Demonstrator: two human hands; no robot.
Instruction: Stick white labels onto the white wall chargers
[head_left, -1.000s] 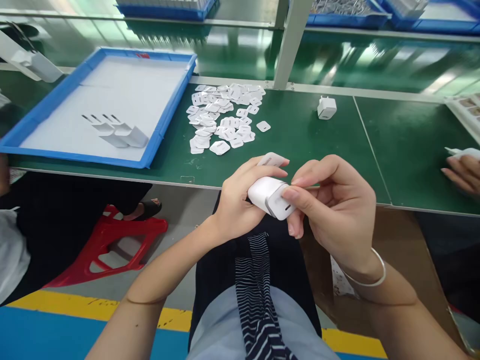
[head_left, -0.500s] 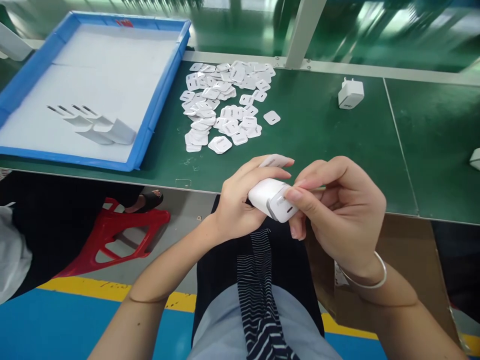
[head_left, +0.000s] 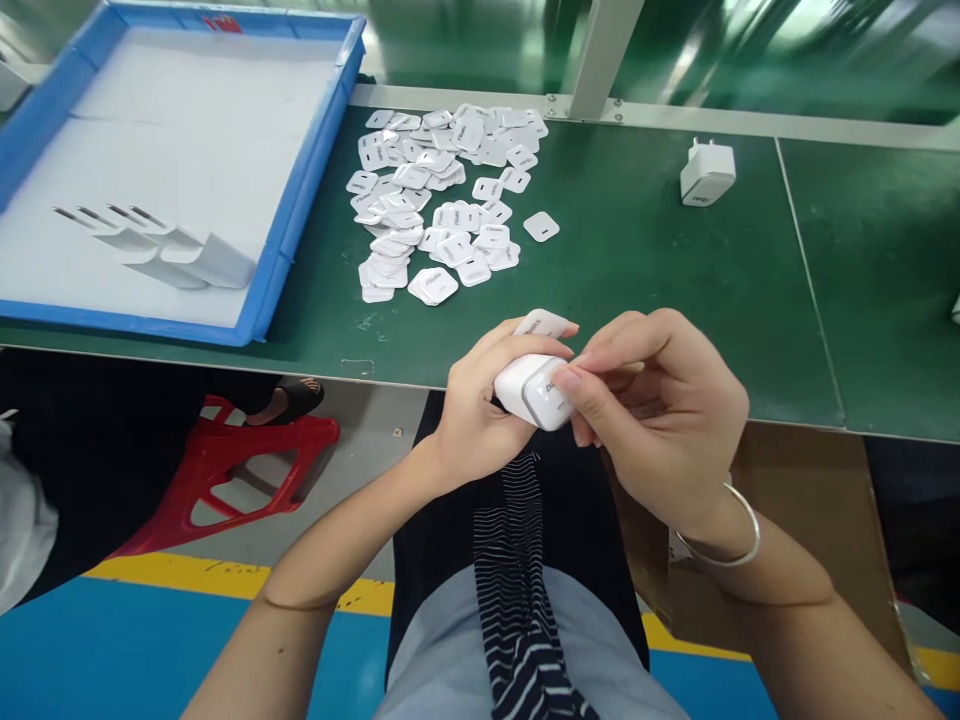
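Observation:
My left hand (head_left: 480, 405) is wrapped round a white plug-in charger (head_left: 519, 384), whose glossy end face points right. A thin white cover plate (head_left: 543, 322) with small grey print is also kept between the fingers of that hand, above the charger. My right hand (head_left: 664, 410) is closed in a pinch, its thumb and forefinger touching the right edge of the charger's end face. The thumb covers part of the face and its print. Beyond the hands, many loose white cover plates (head_left: 454, 250) lie in a spread heap on the green table (head_left: 622, 260).
A blue tray (head_left: 292, 235) with a white lining stands at the left, holding several white chargers (head_left: 214, 262) with prongs. Another charger (head_left: 707, 174) stands on the table at the right. A red stool (head_left: 262, 470) and a seated person's leg are at lower left; a cardboard box (head_left: 810, 540) is below right.
My right hand has shifted slightly left along with the charger's end face, and the port slot there no longer shows clearly. The left hand keeps its grip. The camera view has tilted slightly.

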